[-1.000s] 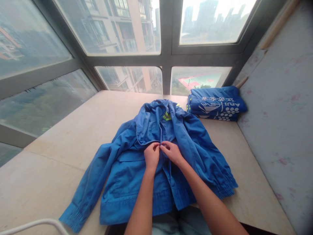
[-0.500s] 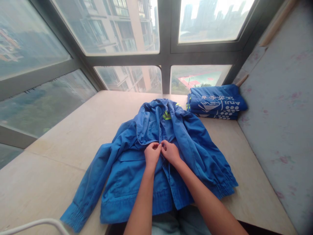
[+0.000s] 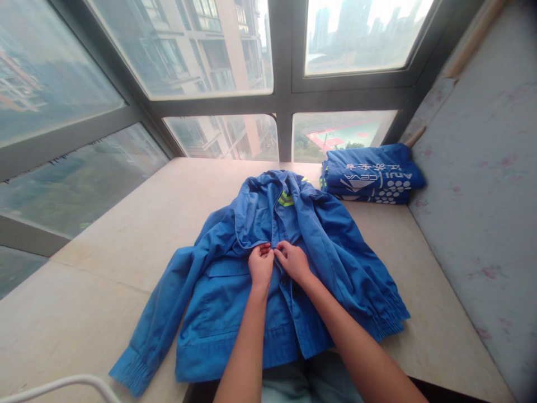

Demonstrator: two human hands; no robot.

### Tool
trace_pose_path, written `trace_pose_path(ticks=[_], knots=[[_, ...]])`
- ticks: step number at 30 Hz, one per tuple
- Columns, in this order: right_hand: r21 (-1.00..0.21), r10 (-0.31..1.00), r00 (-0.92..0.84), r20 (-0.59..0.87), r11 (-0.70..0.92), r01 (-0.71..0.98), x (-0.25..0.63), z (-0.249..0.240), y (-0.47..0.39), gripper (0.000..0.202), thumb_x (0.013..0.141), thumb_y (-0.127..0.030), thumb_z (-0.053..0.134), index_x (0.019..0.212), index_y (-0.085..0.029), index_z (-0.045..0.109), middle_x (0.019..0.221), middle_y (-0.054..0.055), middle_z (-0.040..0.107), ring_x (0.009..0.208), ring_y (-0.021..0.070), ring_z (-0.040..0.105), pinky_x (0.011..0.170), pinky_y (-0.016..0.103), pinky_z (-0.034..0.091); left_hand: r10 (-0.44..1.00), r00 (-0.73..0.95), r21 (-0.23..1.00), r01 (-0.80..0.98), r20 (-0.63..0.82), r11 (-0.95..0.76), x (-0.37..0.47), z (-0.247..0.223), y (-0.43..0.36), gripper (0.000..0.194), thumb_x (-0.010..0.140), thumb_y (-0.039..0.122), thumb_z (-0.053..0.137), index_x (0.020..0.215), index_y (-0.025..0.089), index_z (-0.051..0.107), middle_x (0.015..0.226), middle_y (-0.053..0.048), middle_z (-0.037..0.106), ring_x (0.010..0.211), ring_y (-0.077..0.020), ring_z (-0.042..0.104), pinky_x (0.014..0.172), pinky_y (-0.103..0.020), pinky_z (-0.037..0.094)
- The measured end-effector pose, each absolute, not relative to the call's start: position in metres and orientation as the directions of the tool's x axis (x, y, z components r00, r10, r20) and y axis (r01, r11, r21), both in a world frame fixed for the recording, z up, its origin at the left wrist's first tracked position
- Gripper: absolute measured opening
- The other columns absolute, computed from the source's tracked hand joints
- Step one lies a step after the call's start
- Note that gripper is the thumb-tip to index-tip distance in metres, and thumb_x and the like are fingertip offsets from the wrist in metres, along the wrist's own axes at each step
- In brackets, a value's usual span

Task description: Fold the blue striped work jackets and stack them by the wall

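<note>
Since the earlier frame your hands have barely shifted: both stay pinched at the jacket's front, the view tipped slightly. Head view: your left hand [image 3: 260,264] is closed on the left front edge of the blue jacket [image 3: 218,291], fingers curled together over the cloth. Your right hand [image 3: 292,261] pinches the opposite edge just beside it, fingertips of both hands almost touching at the placket. The jacket lies flat on the beige table [image 3: 104,268], front up, collar beyond your grip, hem hanging toward you over the table edge. One sleeve runs out left of the grip and toward you, the other right. Yellow-green stripes [image 3: 286,199] sit just beyond your hands. A stack of folded blue garments [image 3: 371,180] rests well beyond and right, by the window [image 3: 289,67].
</note>
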State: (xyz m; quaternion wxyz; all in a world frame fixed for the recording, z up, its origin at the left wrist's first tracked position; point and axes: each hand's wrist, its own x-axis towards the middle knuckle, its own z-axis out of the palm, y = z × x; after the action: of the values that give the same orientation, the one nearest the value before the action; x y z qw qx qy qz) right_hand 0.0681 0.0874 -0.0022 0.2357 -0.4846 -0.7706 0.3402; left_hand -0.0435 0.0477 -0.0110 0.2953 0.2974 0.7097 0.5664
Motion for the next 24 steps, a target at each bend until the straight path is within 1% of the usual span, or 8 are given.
trace_pose_path(ticks=[3, 5, 7, 10, 12, 15, 21, 24], knots=[[-0.679, 0.902, -0.431, 0.006, 0.32, 0.661, 0.068, 0.001, 0.089, 0.018, 0.094, -0.038, 0.053, 0.097, -0.025, 0.066, 0.07, -0.003, 0.069, 0.065, 0.0144, 0.064, 0.054, 0.023, 0.029, 0.753, -0.654, 0.982, 0.087, -0.073, 0.17, -0.042, -0.01, 0.047, 0.017, 0.074, 0.011, 0.063, 0.09, 0.014, 0.064, 0.085, -0.006, 0.071, 0.074, -0.0148, 0.07, 0.075, -0.027, 0.057], [-0.581, 0.888, -0.46, 0.005, 0.377, 0.721, 0.068, 0.005, 0.09, 0.02, 0.096, -0.039, 0.051, 0.101, -0.025, 0.065, 0.078, 0.0, 0.072, 0.071, 0.0163, 0.066, 0.057, 0.023, 0.031, 0.749, -0.659, 0.982, 0.087, -0.067, 0.165, -0.042, -0.011, 0.047, 0.016, 0.073, 0.01, 0.063, 0.088, 0.014, 0.064, 0.081, -0.004, 0.069, 0.071, -0.0141, 0.069, 0.073, -0.026, 0.057], [-0.452, 0.851, -0.525, 0.029, 0.479, 0.752, 0.068, 0.009, 0.092, 0.022, 0.098, -0.037, 0.049, 0.102, -0.023, 0.065, 0.084, 0.004, 0.073, 0.079, 0.0188, 0.067, 0.064, 0.025, 0.035, 0.741, -0.668, 0.984, 0.085, -0.062, 0.159, -0.042, -0.011, 0.048, 0.016, 0.072, 0.009, 0.064, 0.086, 0.014, 0.065, 0.079, -0.004, 0.069, 0.069, -0.0139, 0.068, 0.071, -0.026, 0.056], [-0.294, 0.756, -0.65, 0.074, 0.639, 0.711, 0.067, 0.015, 0.097, 0.026, 0.1, -0.032, 0.044, 0.098, -0.018, 0.066, 0.088, 0.01, 0.072, 0.088, 0.0216, 0.066, 0.078, 0.029, 0.038, 0.73, -0.681, 0.988, 0.07, -0.054, 0.139, -0.043, -0.012, 0.049, 0.016, 0.069, 0.008, 0.066, 0.085, 0.014, 0.065, 0.078, -0.003, 0.068, 0.068, -0.0139, 0.067, 0.071, -0.026, 0.056], [-0.26, 0.715, -0.694, 0.085, 0.689, 0.677, 0.067, 0.017, 0.1, 0.028, 0.101, -0.031, 0.041, 0.098, -0.016, 0.065, 0.088, 0.012, 0.072, 0.091, 0.0223, 0.066, 0.083, 0.03, 0.037, 0.726, -0.686, 0.992, 0.049, -0.052, 0.117, -0.043, -0.011, 0.05, 0.017, 0.069, 0.01, 0.068, 0.085, 0.014, 0.064, 0.079, -0.004, 0.068, 0.07, -0.0141, 0.067, 0.072, -0.027, 0.057], [-0.302, 0.743, -0.665, 0.07, 0.651, 0.696, 0.066, 0.018, 0.102, 0.026, 0.101, -0.031, 0.042, 0.1, -0.018, 0.064, 0.092, 0.01, 0.073, 0.091, 0.0216, 0.066, 0.081, 0.029, 0.038, 0.724, -0.688, 0.996, 0.013, -0.052, 0.085, -0.043, -0.009, 0.05, 0.018, 0.069, 0.012, 0.068, 0.087, 0.013, 0.064, 0.082, -0.005, 0.069, 0.075, -0.0148, 0.068, 0.075, -0.028, 0.057], [-0.51, 0.844, -0.536, -0.004, 0.46, 0.727, 0.068, 0.016, 0.105, 0.02, 0.099, -0.034, 0.046, 0.101, -0.024, 0.063, 0.096, 0.002, 0.074, 0.091, 0.0187, 0.067, 0.067, 0.025, 0.035, 0.738, -0.673, 0.999, -0.021, -0.048, 0.046, -0.043, -0.005, 0.046, 0.022, 0.068, 0.017, 0.071, 0.089, 0.013, 0.065, 0.083, -0.006, 0.069, 0.078, -0.0157, 0.068, 0.078, -0.03, 0.057], [-0.543, 0.846, -0.533, 0.002, 0.449, 0.71, 0.069, 0.015, 0.107, 0.019, 0.099, -0.034, 0.046, 0.102, -0.024, 0.062, 0.095, 0.001, 0.074, 0.089, 0.0177, 0.067, 0.064, 0.026, 0.034, 0.74, -0.67, 0.999, -0.024, -0.051, 0.047, -0.043, -0.003, 0.046, 0.022, 0.068, 0.017, 0.07, 0.089, 0.013, 0.065, 0.085, -0.006, 0.069, 0.079, -0.0154, 0.067, 0.079, -0.03, 0.057]])
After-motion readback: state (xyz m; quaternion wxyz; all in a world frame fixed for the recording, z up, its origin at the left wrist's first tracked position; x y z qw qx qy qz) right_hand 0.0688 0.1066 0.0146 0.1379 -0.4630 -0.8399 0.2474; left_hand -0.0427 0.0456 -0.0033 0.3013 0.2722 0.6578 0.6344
